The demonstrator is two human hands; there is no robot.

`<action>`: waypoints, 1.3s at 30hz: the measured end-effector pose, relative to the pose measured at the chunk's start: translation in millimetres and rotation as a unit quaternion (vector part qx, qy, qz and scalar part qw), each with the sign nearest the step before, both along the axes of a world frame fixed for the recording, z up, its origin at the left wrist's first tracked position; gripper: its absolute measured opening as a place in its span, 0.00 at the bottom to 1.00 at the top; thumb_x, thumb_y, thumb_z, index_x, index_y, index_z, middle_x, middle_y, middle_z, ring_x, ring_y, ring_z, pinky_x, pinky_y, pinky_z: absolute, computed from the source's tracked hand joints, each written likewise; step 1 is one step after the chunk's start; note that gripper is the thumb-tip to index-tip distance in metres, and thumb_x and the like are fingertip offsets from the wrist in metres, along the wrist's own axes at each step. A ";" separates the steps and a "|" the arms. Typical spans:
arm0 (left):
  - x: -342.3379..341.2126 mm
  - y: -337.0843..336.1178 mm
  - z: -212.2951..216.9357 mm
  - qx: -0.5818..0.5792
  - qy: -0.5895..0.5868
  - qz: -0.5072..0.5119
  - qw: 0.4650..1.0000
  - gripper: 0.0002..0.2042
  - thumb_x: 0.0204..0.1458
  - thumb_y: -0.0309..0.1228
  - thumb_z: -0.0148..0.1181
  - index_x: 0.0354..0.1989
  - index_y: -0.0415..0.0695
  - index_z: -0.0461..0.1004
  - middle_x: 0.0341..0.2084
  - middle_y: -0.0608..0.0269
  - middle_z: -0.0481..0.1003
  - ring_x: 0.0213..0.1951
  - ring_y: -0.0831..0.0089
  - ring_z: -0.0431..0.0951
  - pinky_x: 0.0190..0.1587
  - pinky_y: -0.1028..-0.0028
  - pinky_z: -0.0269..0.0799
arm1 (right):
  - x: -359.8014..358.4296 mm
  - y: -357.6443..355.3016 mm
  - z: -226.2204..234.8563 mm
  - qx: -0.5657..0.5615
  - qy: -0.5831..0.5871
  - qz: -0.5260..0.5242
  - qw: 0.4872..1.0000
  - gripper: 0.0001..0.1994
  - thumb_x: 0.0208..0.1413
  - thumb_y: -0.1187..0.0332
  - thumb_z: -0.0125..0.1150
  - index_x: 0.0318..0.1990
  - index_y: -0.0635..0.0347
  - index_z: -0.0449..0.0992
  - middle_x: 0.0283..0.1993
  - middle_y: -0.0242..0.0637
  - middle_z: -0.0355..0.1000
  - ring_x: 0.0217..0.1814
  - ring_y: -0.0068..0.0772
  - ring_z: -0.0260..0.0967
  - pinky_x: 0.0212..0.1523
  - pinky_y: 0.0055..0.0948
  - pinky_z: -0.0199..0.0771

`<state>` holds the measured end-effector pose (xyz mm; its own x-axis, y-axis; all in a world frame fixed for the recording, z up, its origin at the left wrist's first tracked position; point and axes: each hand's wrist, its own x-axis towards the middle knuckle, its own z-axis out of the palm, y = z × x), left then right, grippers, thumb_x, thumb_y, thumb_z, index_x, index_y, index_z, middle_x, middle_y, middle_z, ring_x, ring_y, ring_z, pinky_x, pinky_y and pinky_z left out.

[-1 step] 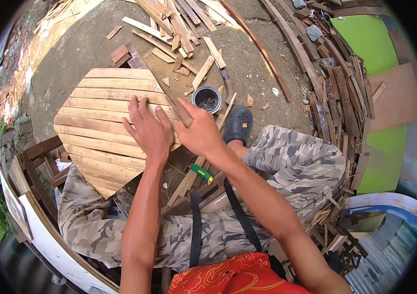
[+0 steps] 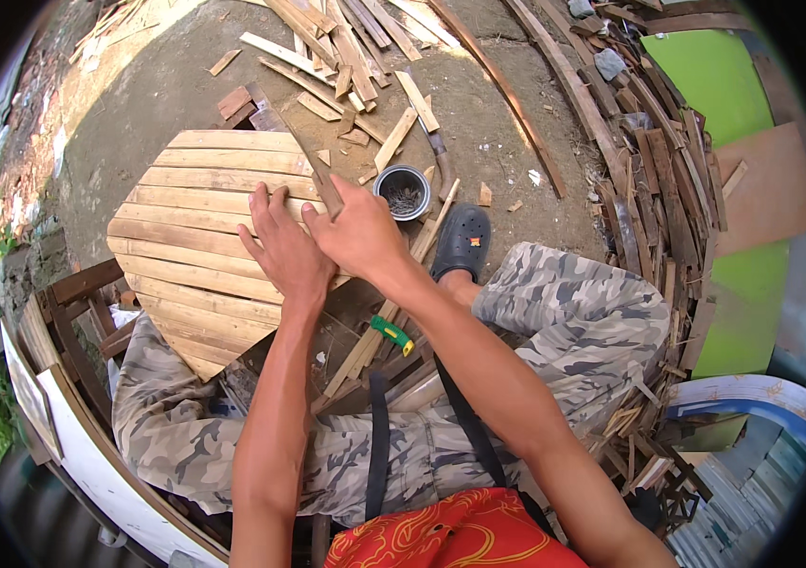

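A rounded panel of pale wooden slats point(image 2: 199, 213), laid side by side with narrow gaps, rests before me. My left hand point(image 2: 287, 251) lies flat on its right part, fingers spread. Close beside it, my right hand point(image 2: 362, 237) grips the near end of a long brown strip point(image 2: 313, 156) that runs along the panel's right edge; it looks like wood. The thumb points toward my left hand, and the other fingers are partly hidden. Just beyond the right hand, a round tin point(image 2: 402, 193) holds many small dark pieces, probably nails.
Loose wood offcuts point(image 2: 351, 66) litter the ground ahead. A green and yellow handled tool point(image 2: 391, 334) lies between my legs, near thin sticks. Scrap timber point(image 2: 663, 189) is piled at right beside green sheets point(image 2: 715, 80). My dark clog point(image 2: 462, 241) rests right of the tin.
My right hand has shifted a little left and away from me along the strip, closer to my left hand, covering more of its near end. The left hand has stayed in place.
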<state>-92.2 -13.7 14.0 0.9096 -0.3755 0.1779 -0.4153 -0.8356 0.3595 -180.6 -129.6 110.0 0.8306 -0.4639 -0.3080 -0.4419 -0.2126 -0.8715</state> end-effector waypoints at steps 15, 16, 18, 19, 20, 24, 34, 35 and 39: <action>3.4 -7.4 -2.6 0.001 -0.004 0.027 1.000 0.22 0.65 0.37 0.53 0.65 0.42 0.66 0.72 0.52 0.60 0.76 0.56 0.53 0.76 0.44 0.39 | -16.5 -2.3 28.7 0.025 0.002 -0.013 1.000 0.26 0.55 0.74 0.56 0.62 0.76 0.70 0.37 0.69 0.76 0.39 0.58 0.81 0.40 0.44 0.78; 3.4 -7.0 -3.5 -0.003 -0.006 0.023 1.000 0.22 0.65 0.37 0.53 0.65 0.42 0.66 0.72 0.53 0.59 0.76 0.56 0.54 0.76 0.44 0.39 | 17.4 -7.0 1.2 0.011 0.001 -0.005 1.000 0.27 0.56 0.70 0.57 0.62 0.75 0.70 0.33 0.69 0.76 0.38 0.63 0.80 0.40 0.46 0.79; 5.8 -5.3 -6.1 0.010 0.006 0.030 0.999 0.22 0.65 0.38 0.53 0.65 0.42 0.66 0.72 0.54 0.59 0.76 0.57 0.54 0.76 0.44 0.40 | 36.1 2.2 -31.2 -0.042 -0.025 0.016 0.999 0.28 0.55 0.70 0.58 0.63 0.73 0.70 0.30 0.70 0.74 0.37 0.66 0.79 0.40 0.50 0.78; 4.5 -4.6 -7.6 0.008 -0.017 0.029 0.999 0.22 0.65 0.38 0.53 0.65 0.42 0.66 0.72 0.54 0.60 0.76 0.57 0.54 0.76 0.44 0.40 | 20.4 13.5 -31.1 -0.020 -0.029 -0.008 0.999 0.29 0.54 0.70 0.59 0.65 0.72 0.68 0.31 0.69 0.74 0.35 0.68 0.77 0.39 0.53 0.77; 5.6 -5.5 -9.5 0.010 -0.017 0.031 0.999 0.22 0.65 0.38 0.53 0.64 0.42 0.66 0.72 0.54 0.60 0.76 0.57 0.54 0.76 0.44 0.40 | -6.4 19.1 -17.7 -0.015 -0.019 -0.018 1.000 0.30 0.54 0.71 0.58 0.67 0.72 0.66 0.31 0.67 0.75 0.34 0.67 0.77 0.38 0.53 0.77; 3.4 -7.7 -11.7 0.017 -0.010 0.041 0.999 0.21 0.67 0.39 0.51 0.65 0.43 0.66 0.71 0.55 0.61 0.76 0.57 0.54 0.76 0.43 0.40 | -161.9 38.3 101.1 -0.045 0.016 0.068 0.996 0.37 0.52 0.78 0.59 0.73 0.69 0.60 0.36 0.61 0.79 0.31 0.56 0.80 0.32 0.44 0.79; 6.3 -7.8 -5.3 0.013 -0.001 0.039 0.999 0.21 0.65 0.38 0.53 0.64 0.43 0.67 0.71 0.54 0.61 0.75 0.58 0.55 0.75 0.43 0.41 | 11.2 9.3 -46.6 -0.018 -0.048 -0.045 0.998 0.28 0.53 0.73 0.57 0.64 0.73 0.71 0.45 0.62 0.79 0.44 0.48 0.81 0.50 0.34 0.78; 5.4 -6.9 -6.1 0.009 -0.023 0.032 0.999 0.21 0.65 0.38 0.53 0.64 0.44 0.67 0.71 0.54 0.61 0.75 0.58 0.55 0.75 0.43 0.41 | -3.2 16.6 -48.8 -0.025 -0.056 -0.038 0.997 0.28 0.54 0.74 0.57 0.65 0.72 0.70 0.44 0.62 0.79 0.45 0.47 0.81 0.51 0.34 0.77; 3.5 -7.8 -10.0 0.008 -0.001 0.048 0.999 0.21 0.65 0.38 0.53 0.64 0.44 0.67 0.71 0.54 0.61 0.76 0.57 0.55 0.76 0.43 0.40 | -164.1 37.3 44.7 -0.052 -0.040 -0.011 0.998 0.32 0.52 0.79 0.58 0.68 0.71 0.67 0.45 0.59 0.81 0.39 0.51 0.84 0.39 0.36 0.82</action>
